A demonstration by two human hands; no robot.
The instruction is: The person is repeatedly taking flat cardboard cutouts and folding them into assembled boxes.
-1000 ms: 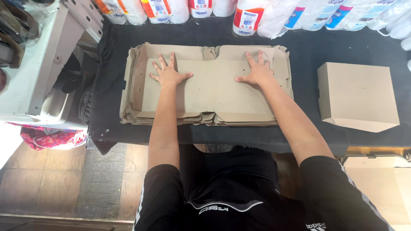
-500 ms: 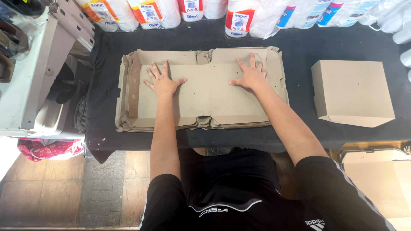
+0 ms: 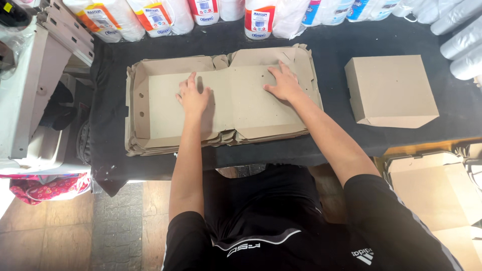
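A stack of flat brown cardboard box blanks [image 3: 165, 103] lies on the black cloth-covered table [image 3: 110, 135] in front of me. My left hand [image 3: 192, 96] presses flat on the middle of the top blank, fingers spread. My right hand [image 3: 283, 83] rests flat on the right part of the same blank, fingers apart, near its upper right flap. Neither hand grips anything. The left side flap of the top blank stands slightly raised.
A folded, closed cardboard box [image 3: 390, 90] sits to the right on the table. Wrapped white packs with coloured labels [image 3: 150, 17] line the far edge. A white stand [image 3: 30, 90] is at the left, more cardboard [image 3: 432, 190] lower right.
Both hands stayed flat on the top blank and shifted only slightly toward its centre. The camera view moved a little; the stack and the folded box lie as before.
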